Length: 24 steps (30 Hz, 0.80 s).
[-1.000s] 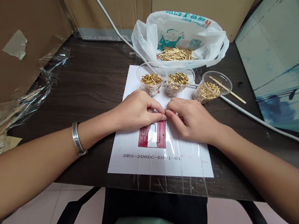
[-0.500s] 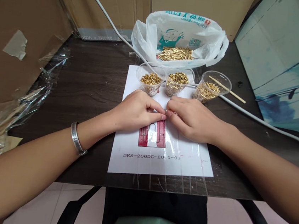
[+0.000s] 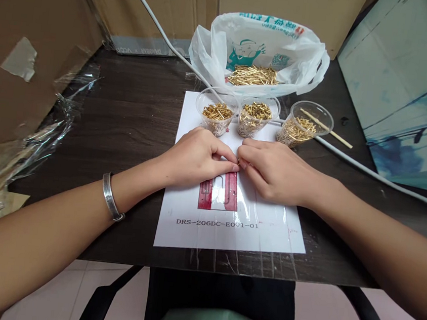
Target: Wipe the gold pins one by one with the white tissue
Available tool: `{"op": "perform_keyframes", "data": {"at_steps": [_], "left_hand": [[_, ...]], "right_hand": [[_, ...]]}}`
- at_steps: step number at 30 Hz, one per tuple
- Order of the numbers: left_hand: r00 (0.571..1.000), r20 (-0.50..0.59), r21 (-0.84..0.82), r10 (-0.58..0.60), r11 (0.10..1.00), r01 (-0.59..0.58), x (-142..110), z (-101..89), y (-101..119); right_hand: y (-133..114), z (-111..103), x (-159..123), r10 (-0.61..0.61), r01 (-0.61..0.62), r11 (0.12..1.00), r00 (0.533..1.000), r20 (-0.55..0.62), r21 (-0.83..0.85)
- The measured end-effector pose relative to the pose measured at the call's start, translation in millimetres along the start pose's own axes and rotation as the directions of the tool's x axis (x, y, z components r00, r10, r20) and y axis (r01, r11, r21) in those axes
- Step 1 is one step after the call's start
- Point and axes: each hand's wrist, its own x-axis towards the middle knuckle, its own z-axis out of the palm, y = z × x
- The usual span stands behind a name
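Observation:
My left hand [image 3: 202, 160] is closed in a pinch, thumb against forefinger, over the printed sheet [image 3: 205, 238]. Fingertip to fingertip with it, my right hand [image 3: 273, 171] is pinched too. What they hold between them is too small and too covered to make out. Just beyond my knuckles stand a left cup [image 3: 217, 122] and a middle cup [image 3: 254, 121], clear and filled with small gold metal parts. A right cup [image 3: 296, 130] of similar parts leans, with a thin wooden stick [image 3: 326, 127] across its rim. Below my fingers shows the sheet's red printed drawing [image 3: 218, 193].
Behind the cups, a white plastic bag [image 3: 303, 70] lies open with many gold pins [image 3: 255, 76] inside. A white cable [image 3: 383, 179] runs behind the cups and across the table [image 3: 128, 100]. Cardboard walls [image 3: 157, 6] and crumpled clear tape [image 3: 56, 113] border the left and back.
Both hands stay pinched together at the same spot, with only a slight shift of my right fingers. The whole view has moved a little; the cups and bag stand as before.

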Motion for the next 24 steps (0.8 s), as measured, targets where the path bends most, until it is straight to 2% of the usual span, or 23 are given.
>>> {"op": "perform_keyframes", "data": {"at_steps": [12, 17, 21, 24], "left_hand": [[0.999, -0.039, -0.006, -0.029, 1.000, 0.028, 0.9, 0.3, 2.1], [0.999, -0.050, 0.000, 0.002, 1.000, -0.002, -0.3, -2.6, 5.0], [0.996, -0.091, 0.022, 0.021, 1.000, -0.019, -1.3, -3.1, 6.0], [0.995, -0.096, 0.015, 0.025, 1.000, -0.023, -1.6, -2.6, 6.9]], "right_hand": [[-5.6, 0.9, 0.5, 0.042, -0.041, 0.999, 0.999, 0.021, -0.019], [-4.9, 2.7, -0.2, 0.034, -0.034, 0.999, 0.999, 0.014, -0.026], [-2.3, 2.5, -1.1, 0.031, -0.031, 0.998, 1.000, -0.004, 0.055], [0.3, 2.1, -2.9, 0.078, -0.075, 0.983, 0.997, -0.013, 0.170]]}}
